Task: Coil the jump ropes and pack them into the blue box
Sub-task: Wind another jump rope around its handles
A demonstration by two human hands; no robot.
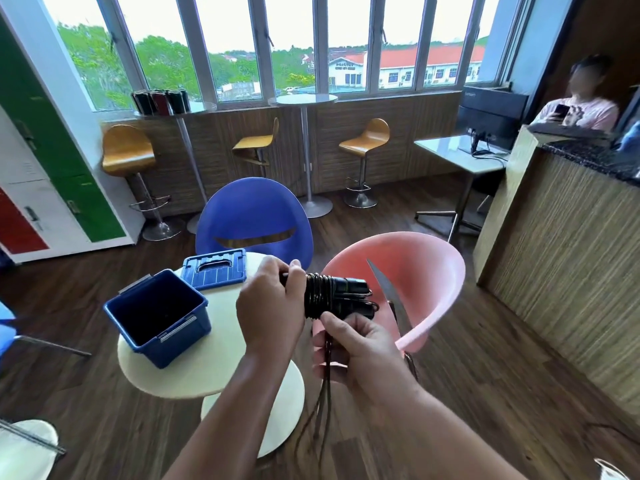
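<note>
A black jump rope (329, 296) is held in mid-air, its cord wound in tight turns around the two black handles. My left hand (270, 306) grips the left end of the handles. My right hand (360, 348) pinches the loose cord just under the bundle, and the free length of cord hangs down toward the floor. The blue box (157, 315) stands open on the round cream table (207, 368) to the left of my hands. Its blue lid (214, 268) lies flat behind it on the table.
A pink chair (429, 282) stands right behind the rope and a blue chair (252, 216) beyond the table. A wooden counter (561, 258) rises at the right, with a seated person (581, 105) behind it. Bar stools line the window wall.
</note>
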